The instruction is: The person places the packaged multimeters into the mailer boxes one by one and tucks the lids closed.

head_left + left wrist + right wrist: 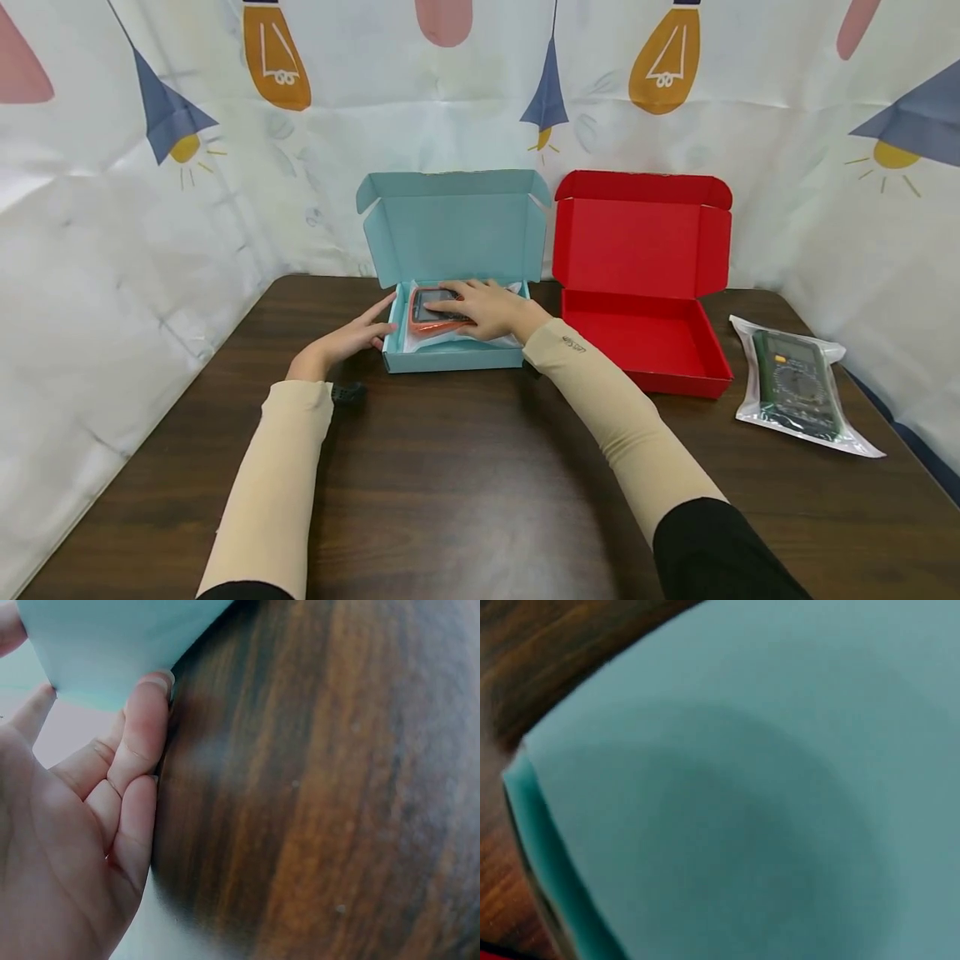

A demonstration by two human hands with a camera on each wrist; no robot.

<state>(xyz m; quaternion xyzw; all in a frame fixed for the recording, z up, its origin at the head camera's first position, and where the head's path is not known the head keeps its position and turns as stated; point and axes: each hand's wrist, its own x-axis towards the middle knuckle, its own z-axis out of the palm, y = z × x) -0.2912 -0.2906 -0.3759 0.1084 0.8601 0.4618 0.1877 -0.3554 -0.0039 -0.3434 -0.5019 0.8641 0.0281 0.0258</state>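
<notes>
A light-blue cardboard box (453,359) stands on the table with its lid (454,237) raised. Inside lies an orange-edged device with a dark screen, probably a multimeter (427,327), in a clear plastic bag. My right hand (487,308) rests on top of it, fingers spread across the screen and hiding its right part. At the box's left side, my left hand (347,340) touches the wall with its fingers extended. The left wrist view shows its fingertips (146,712) at the bottom edge of the blue wall. Only blue cardboard (780,787) and some table fill the right wrist view.
A red box (637,375), lid up, stands right of the blue one. Farther right, a dark green multimeter (798,385) in a clear padded bag lies near the right edge of the brown table (450,483). A printed white cloth (465,125) hangs behind.
</notes>
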